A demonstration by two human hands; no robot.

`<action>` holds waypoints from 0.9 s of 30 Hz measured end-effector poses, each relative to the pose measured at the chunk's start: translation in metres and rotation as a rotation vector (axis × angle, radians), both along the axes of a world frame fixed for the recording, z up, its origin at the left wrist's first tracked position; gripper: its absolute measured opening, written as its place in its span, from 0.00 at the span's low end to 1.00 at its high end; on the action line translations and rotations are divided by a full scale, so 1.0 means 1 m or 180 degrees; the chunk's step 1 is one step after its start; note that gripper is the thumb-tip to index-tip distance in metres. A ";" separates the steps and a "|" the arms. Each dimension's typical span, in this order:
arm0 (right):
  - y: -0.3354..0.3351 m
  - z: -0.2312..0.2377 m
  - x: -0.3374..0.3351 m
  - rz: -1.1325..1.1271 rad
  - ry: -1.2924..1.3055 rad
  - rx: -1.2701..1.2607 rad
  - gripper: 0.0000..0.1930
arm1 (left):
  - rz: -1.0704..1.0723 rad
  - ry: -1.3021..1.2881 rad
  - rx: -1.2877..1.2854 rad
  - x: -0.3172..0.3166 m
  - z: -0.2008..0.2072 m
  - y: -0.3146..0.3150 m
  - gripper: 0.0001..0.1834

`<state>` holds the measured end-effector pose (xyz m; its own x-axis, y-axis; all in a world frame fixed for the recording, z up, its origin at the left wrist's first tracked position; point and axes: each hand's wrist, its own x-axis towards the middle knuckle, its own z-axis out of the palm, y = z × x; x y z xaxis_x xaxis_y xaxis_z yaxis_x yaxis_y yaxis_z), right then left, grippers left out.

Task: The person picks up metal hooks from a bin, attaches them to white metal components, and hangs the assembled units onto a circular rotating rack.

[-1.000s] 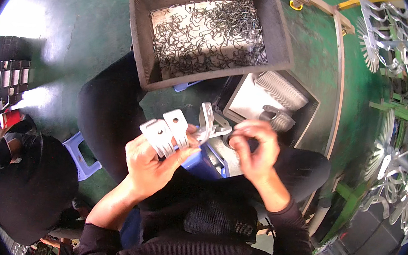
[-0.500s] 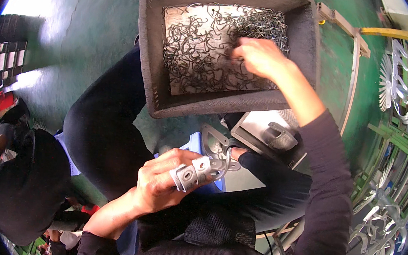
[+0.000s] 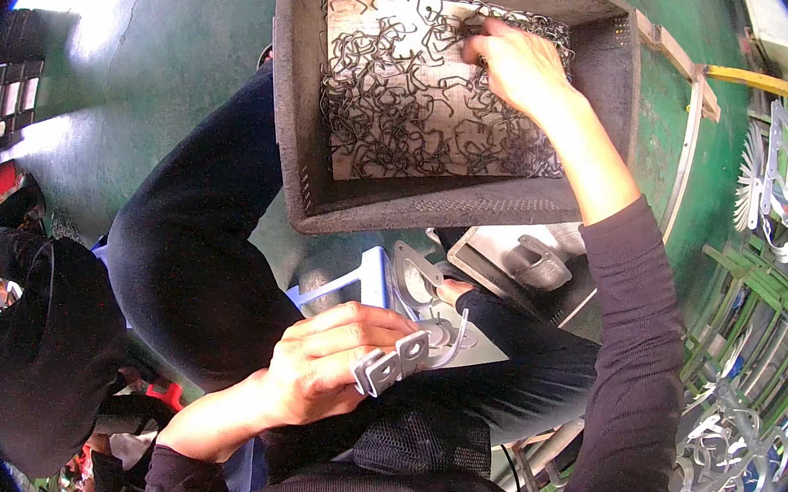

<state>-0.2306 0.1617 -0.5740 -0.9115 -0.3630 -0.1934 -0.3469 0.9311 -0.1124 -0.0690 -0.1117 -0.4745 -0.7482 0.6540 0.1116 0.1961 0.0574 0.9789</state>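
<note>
My left hand (image 3: pixel 324 359) is closed round a silver metal bracket (image 3: pixel 393 361) with bent, holed tabs and a curved strip rising at its right end. I hold it above my lap. Far ahead, my right hand (image 3: pixel 519 62) reaches into a dark plastic crate (image 3: pixel 436 212). Its fingers are among many small bent wire hooks (image 3: pixel 409 104), which lie scattered and heaped on a pale sheet in the crate. The fingertips are blurred, so whether they pinch a hook does not show.
Below the crate, a tray (image 3: pixel 506 277) holds a curved metal part (image 3: pixel 538 263). A blue plastic stool (image 3: pixel 371 277) stands near my legs. Metal parts hang by a green rack (image 3: pixel 772 305) on the right. Another person (image 3: pixel 48 335) sits at the left.
My right hand has moved farther up in the crate, toward its far side. The bracket in my left hand has tilted and shifted slightly to the right.
</note>
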 end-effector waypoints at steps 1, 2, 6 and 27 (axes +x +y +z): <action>-0.005 0.000 0.002 -0.0062 -0.0254 -0.0291 0.13 | -0.0012 -0.0014 -0.0023 -0.001 0.001 0.000 0.21; -0.014 0.000 0.005 -0.0124 -0.0510 -0.0582 0.13 | -0.0023 -0.0028 -0.0046 -0.002 0.003 0.001 0.21; -0.019 -0.010 0.013 0.0050 -0.0400 -0.0479 0.12 | -0.0025 -0.0067 -0.0010 -0.003 0.004 0.000 0.22; -0.041 -0.016 0.015 -0.1396 -0.0824 -0.0789 0.07 | 0.0310 0.0397 0.0110 -0.001 0.002 0.000 0.11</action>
